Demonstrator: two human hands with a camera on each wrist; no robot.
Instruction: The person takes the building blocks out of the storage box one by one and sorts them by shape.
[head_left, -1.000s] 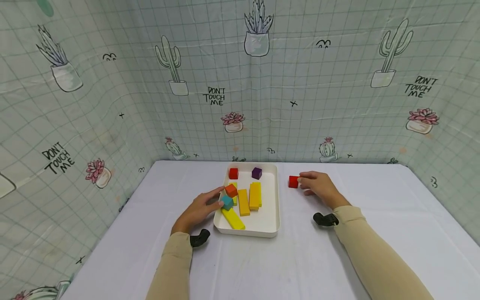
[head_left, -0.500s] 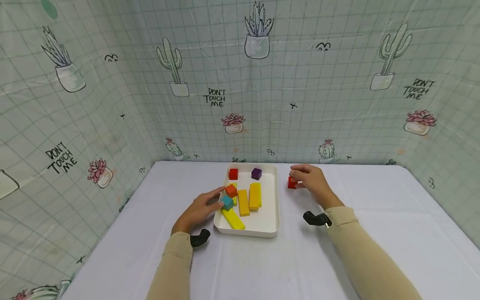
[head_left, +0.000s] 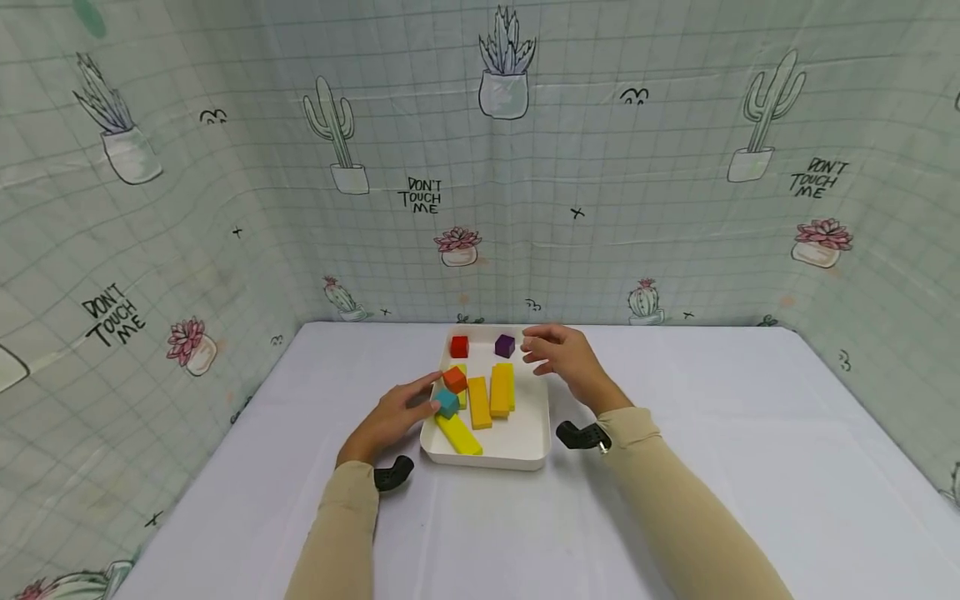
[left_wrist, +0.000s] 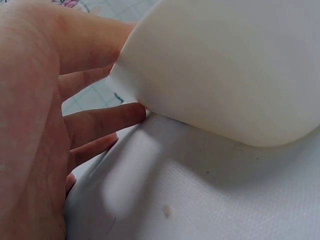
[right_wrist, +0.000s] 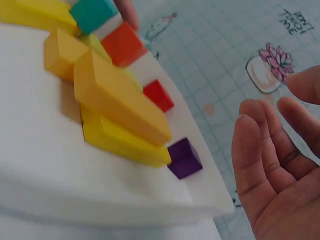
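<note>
Left hand (left_wrist: 35,125), at left, fingers (left_wrist: 95,125) extended to the tray (left_wrist: 215,75); its pale wall, upper right, hides the topmost finger's end, while a lower fingertip (left_wrist: 138,112) reaches its bottom edge. Below, white cloth (left_wrist: 235,195); behind, gridded cloth (left_wrist: 89,100).

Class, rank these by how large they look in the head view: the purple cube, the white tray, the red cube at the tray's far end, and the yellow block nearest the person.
1. White tray
2. Yellow block
3. Red cube and purple cube: they look about alike, so I leave these two unranked.
</note>
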